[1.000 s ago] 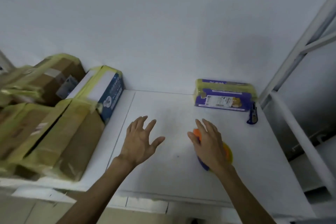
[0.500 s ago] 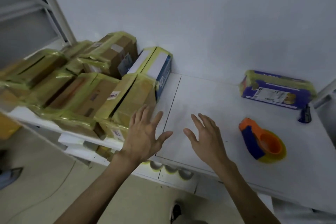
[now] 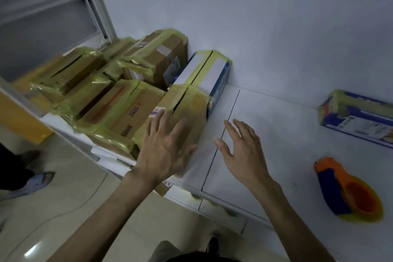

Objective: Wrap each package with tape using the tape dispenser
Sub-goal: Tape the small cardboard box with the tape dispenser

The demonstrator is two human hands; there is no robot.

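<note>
White table (image 3: 276, 134); stack of yellow-taped packages (image 3: 119, 100) at its left; blue taped package (image 3: 357, 117) at far right; tape dispenser (image 3: 344, 191) lying near right, apart from both hands. Left hand (image 3: 165, 147), fingers spread and empty, over the stack's nearest box; right hand (image 3: 242, 151), fingers loose and empty, above the table.

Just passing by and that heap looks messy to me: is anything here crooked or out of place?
Yes. The taped boxes at the left are heaped at odd angles, their yellow tape wrinkled, and the nearest box, under the left hand, seems to poke past the table's front edge.
</note>
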